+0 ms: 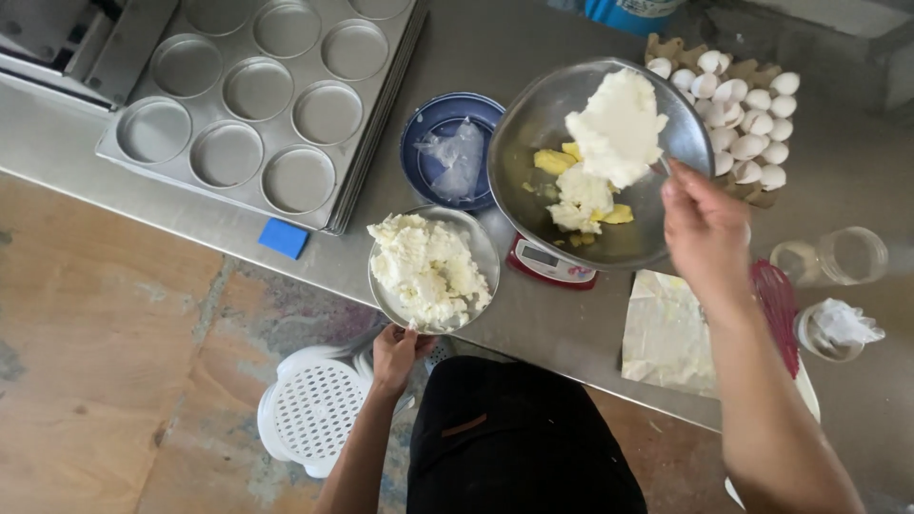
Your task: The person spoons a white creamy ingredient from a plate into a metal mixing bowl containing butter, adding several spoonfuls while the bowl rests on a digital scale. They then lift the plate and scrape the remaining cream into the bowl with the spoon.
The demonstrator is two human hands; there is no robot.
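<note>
The right hand [706, 228] is closest, its fingers closed on something thin, maybe a scraper, lifting a white lump [619, 126] over the big metal bowl [533, 133] on the scale [552, 264]. At eight o'clock from it, the left hand [398, 350] grips the small bowl [481, 249] of white chunks at the desk [533, 324] edge, keeping it steady. Egg shells [747, 114] sit at two o'clock.
</note>
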